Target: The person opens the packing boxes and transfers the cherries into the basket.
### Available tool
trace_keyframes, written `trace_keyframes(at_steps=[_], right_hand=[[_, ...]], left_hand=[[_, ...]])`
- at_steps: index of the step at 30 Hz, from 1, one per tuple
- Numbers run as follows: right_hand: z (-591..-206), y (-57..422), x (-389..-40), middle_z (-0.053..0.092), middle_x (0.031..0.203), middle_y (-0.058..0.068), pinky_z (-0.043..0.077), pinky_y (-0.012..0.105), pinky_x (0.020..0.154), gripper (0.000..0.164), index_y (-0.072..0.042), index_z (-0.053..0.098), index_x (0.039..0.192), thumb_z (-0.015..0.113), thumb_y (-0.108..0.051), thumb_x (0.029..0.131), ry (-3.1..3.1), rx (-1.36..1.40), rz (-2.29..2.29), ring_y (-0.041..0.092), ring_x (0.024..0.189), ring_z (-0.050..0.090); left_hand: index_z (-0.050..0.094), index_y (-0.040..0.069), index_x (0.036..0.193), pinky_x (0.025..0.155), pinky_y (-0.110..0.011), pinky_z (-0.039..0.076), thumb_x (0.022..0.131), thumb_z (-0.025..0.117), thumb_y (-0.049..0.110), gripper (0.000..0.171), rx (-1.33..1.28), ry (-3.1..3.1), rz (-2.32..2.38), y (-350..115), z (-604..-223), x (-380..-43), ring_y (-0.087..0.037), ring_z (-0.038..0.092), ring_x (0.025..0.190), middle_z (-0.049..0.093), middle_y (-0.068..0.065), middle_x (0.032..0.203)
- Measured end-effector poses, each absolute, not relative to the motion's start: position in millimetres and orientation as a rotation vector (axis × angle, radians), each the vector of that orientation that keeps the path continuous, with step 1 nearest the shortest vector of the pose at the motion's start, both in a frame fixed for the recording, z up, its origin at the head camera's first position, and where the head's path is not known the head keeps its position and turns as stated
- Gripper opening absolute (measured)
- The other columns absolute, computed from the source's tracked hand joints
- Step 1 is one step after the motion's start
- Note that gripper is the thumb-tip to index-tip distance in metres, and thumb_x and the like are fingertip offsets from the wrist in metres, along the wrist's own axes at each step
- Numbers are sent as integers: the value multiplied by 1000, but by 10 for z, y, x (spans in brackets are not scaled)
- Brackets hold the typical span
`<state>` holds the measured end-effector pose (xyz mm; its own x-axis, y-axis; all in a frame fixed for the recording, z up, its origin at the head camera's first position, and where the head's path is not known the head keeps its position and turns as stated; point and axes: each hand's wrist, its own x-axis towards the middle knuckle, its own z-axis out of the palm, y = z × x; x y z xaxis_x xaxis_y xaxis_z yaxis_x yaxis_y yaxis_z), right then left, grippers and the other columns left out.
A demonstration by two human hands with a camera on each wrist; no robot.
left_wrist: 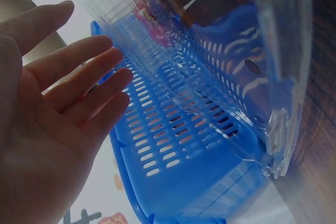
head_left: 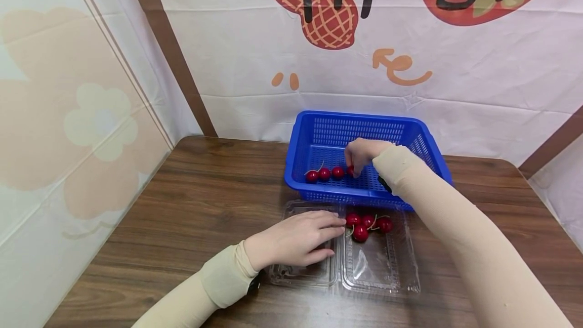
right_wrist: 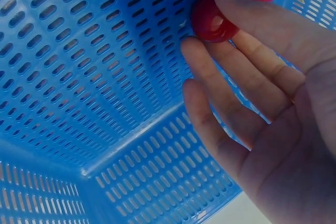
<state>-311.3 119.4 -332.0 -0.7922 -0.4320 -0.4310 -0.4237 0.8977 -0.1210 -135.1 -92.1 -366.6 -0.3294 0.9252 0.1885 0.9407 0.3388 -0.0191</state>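
Note:
Inside a blue plastic basket (head_left: 364, 194), my right hand (head_left: 362, 155) pinches a red cherry (right_wrist: 211, 18) between thumb and fingertips. Left of it, several more cherries (head_left: 324, 174) lie in a row along the basket's near side, some with stems. In front of the basket lies a clear plastic clamshell box (head_left: 371, 267), opened flat. Its right half holds several cherries (head_left: 361, 233) at the far end. My left hand (head_left: 298, 237) lies over the left half, palm down, fingers extended toward the middle fold. In the left wrist view its fingers look straight and hold nothing.
Both containers stand on a dark wood-grain table (head_left: 205, 206). Behind the basket hangs a white printed cloth (head_left: 237, 54), with another pale sheet (head_left: 68, 115) along the left. The basket's raised walls surround my right hand.

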Motion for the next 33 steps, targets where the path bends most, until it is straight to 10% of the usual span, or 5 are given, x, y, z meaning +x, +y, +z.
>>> trace_keyframes(at_steps=[33], right_hand=[[-3358,1106,-3105,65,91,3,54,35,74,30,-12,66,94,79,-22,69,2592,-665,46,19,81,56]], left_hand=[[56,6,127,109,-33,34,91,51,35,47,-1714,-2444,-149,-920,-3649,-1339,-21,42,126,53,-7,133]])
